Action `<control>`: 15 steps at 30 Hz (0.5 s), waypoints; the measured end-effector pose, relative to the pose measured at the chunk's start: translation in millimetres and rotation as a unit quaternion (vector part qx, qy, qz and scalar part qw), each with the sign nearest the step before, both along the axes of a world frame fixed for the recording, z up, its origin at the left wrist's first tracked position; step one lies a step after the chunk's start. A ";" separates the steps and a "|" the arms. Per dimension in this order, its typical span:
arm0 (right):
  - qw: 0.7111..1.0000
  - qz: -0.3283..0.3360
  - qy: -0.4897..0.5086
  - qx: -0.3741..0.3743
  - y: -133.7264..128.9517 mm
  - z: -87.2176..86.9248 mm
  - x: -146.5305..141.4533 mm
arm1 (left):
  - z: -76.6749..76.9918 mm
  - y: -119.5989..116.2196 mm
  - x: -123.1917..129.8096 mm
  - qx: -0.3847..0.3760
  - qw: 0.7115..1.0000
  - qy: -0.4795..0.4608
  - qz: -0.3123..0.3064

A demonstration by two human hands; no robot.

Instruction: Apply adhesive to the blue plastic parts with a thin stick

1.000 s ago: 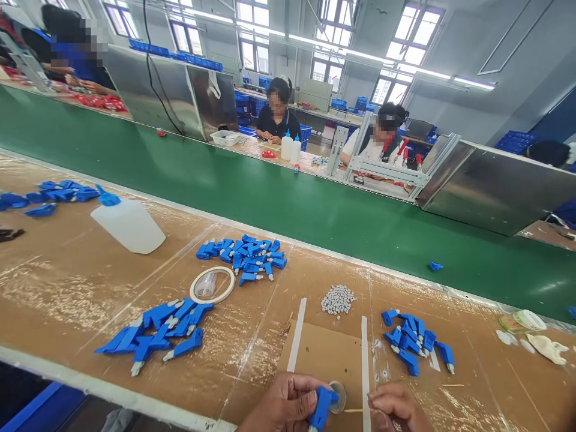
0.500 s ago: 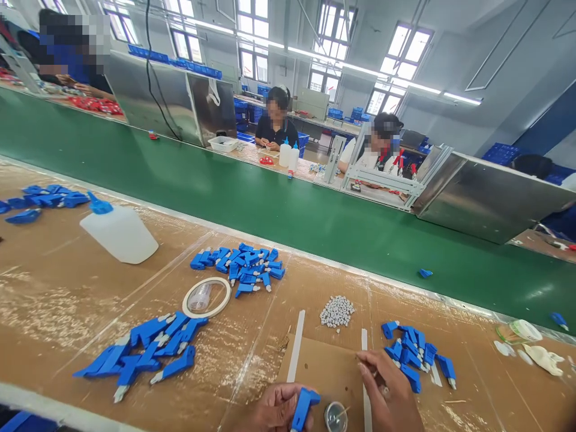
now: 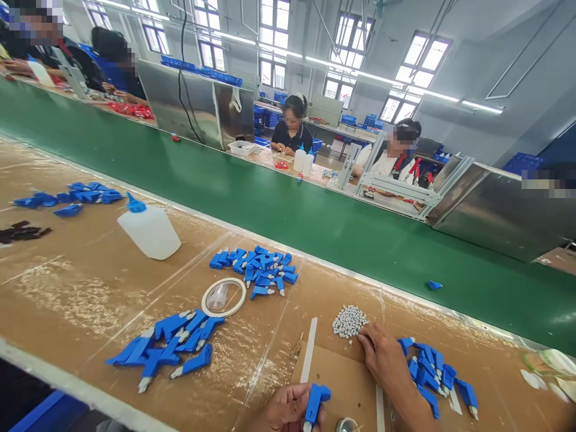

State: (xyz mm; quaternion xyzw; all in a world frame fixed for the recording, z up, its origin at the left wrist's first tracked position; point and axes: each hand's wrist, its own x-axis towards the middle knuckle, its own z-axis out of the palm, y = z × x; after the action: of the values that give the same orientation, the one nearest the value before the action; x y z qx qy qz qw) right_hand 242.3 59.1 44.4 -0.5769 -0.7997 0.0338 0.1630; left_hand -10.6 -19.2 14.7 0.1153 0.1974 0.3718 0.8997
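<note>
My left hand at the bottom edge grips a blue plastic part held upright. My right hand reaches forward, its fingertips touching the near edge of a small heap of grey pellets on the brown bench; I cannot tell whether the fingers hold a pellet. A pile of blue parts lies just right of that hand. A small round clear dish sits at the bottom edge between my hands.
More blue parts lie in heaps at the front left and centre. A tape ring, a white squeeze bottle, two white strips and a green conveyor belt are ahead. Other people sit across the belt.
My right hand has moved forward from beside the dish to the grey pellet heap. My left hand keeps the blue part. The view has shifted slightly left.
</note>
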 end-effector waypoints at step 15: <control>0.976 -0.083 0.181 -0.085 -0.2 19.7 -17.8 | -10.0 -3.2 4.0 -0.001 0.999 -0.047 0.018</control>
State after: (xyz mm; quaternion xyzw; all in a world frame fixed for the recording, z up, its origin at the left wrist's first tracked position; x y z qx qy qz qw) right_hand 224.5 58.9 64.1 -0.6372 -0.7008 0.1918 0.2571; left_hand -6.6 -22.5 4.8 0.0931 0.1579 0.3925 0.9013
